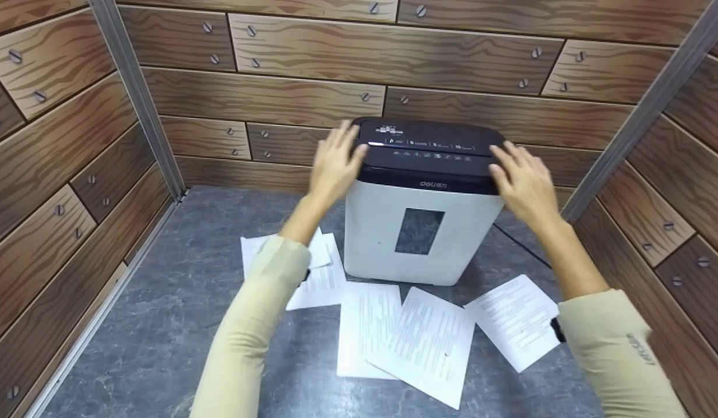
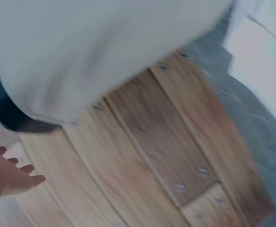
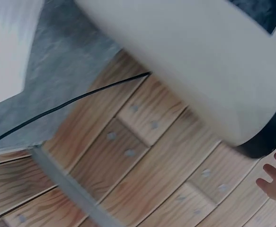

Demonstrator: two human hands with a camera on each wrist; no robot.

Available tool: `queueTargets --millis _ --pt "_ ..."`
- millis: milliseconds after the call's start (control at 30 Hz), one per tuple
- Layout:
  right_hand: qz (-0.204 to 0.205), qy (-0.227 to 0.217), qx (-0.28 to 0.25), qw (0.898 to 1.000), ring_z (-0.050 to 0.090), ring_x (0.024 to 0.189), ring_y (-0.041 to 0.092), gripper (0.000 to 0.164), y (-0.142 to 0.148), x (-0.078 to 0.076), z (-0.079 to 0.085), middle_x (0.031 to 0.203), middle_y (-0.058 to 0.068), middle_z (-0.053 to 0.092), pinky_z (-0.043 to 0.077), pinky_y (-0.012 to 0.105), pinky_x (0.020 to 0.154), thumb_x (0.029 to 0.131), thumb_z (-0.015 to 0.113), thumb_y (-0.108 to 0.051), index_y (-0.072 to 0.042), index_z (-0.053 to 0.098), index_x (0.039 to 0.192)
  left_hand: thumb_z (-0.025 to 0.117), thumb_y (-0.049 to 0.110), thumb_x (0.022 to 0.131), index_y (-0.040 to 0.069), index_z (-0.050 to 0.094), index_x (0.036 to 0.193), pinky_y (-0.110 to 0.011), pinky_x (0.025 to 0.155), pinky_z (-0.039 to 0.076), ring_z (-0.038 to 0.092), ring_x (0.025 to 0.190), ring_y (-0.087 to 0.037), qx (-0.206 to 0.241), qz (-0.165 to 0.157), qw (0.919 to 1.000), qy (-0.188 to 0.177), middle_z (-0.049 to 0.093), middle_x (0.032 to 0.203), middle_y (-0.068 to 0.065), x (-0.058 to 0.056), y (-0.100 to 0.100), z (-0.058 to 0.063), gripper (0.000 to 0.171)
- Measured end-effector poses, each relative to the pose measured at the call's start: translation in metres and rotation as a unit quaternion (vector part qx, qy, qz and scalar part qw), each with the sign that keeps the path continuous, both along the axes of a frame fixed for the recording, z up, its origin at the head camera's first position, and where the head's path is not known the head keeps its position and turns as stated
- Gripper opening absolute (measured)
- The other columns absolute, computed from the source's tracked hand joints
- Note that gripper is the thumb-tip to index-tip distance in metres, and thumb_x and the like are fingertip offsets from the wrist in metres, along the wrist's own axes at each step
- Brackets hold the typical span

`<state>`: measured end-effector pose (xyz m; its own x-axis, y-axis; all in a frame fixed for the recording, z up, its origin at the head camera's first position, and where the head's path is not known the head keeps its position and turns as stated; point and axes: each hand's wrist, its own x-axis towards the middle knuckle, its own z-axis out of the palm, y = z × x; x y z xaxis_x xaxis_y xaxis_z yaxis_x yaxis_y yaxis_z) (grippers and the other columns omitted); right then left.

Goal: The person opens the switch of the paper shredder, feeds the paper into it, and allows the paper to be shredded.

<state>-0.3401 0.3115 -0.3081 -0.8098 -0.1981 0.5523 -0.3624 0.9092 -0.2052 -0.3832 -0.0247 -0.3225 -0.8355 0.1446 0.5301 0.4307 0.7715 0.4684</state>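
Nearest the person, two front sheets (image 1: 434, 342) overlap on the grey tabletop (image 1: 161, 325), with a right sheet (image 1: 515, 325) just beside them and left papers (image 1: 318, 290) partly hidden by the left sleeve (image 1: 277, 273); all are printed, and neither hand has hold of any. Beyond them the shredder (image 1: 422, 200) stands upright between the hands, its white body facing the person, a dark window (image 1: 419, 231) in the front and a black top (image 1: 434, 168) above. The left hand (image 1: 335, 165) is at the top's left end, fingers extended and thumb apart, gripping nothing; the left wrist view shows a gap between the fingers and the black rim. The right hand (image 1: 527, 180) is at the opposite end, fingers loosely spread and likewise holding nothing, its fingertips very close to the rim, though I cannot tell whether they touch. The step in hand seems to be placing or steadying the shredder by its top, and whether the hands are arriving or letting go is unclear; if a lift or shift is meant, the next move calls for both palms pressing evenly on the two ends. Behind the shredder's right side a black cord (image 1: 521, 245) trails over the tabletop, and farthest back stands the wood-patterned wall (image 1: 335, 52)
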Motion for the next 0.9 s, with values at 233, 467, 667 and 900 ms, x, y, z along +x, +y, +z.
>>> queueTargets --millis 233,467,667,900 --pt "0.031 -0.016 0.034 0.999 0.030 0.128 0.037 0.044 -0.031 -0.005 0.002 0.138 0.015 0.040 0.016 0.051 0.106 0.099 0.036 -0.035 -0.010 0.048 0.133 0.028 0.042 0.099 0.012 0.037 0.141 -0.036 0.110 0.003 0.018 0.135 -0.020 -0.138 -0.020 0.9901 -0.019 0.028 0.147 -0.003 0.006 0.032 0.003 0.052" --pt "0.013 -0.053 0.029 0.998 0.029 0.128 0.039 0.047 -0.024 -0.007 -0.005 0.137 0.016 0.041 0.014 0.054 0.106 0.099 0.035 -0.039 -0.009 0.050 0.131 0.032 0.041 0.098 0.013 0.049 0.133 -0.038 0.108 0.017 0.034 0.128 -0.019 -0.184 0.005 0.9829 -0.002 0.045 0.137 -0.002 0.005 0.039 0.004 0.048" --pt "0.011 -0.052 0.018 0.998 0.029 0.129 0.038 0.048 -0.018 -0.010 -0.007 0.137 0.017 0.041 0.013 0.054 0.106 0.098 0.036 -0.040 -0.009 0.050 0.131 0.040 0.041 0.095 0.013 0.059 0.115 -0.038 0.091 0.037 0.048 0.109 -0.019 -0.190 0.057 0.9798 0.023 0.057 0.116 -0.001 -0.002 0.048 0.015 0.039" --pt "0.011 -0.040 0.020 0.999 0.031 0.128 0.038 0.046 -0.019 -0.012 -0.009 0.136 0.016 0.043 0.015 0.053 0.106 0.098 0.037 -0.038 -0.009 0.052 0.130 0.039 0.043 0.095 0.013 0.057 0.123 -0.036 0.088 0.039 0.047 0.110 -0.020 -0.241 0.110 0.9641 -0.017 0.056 0.120 -0.002 -0.018 0.068 0.036 0.044"
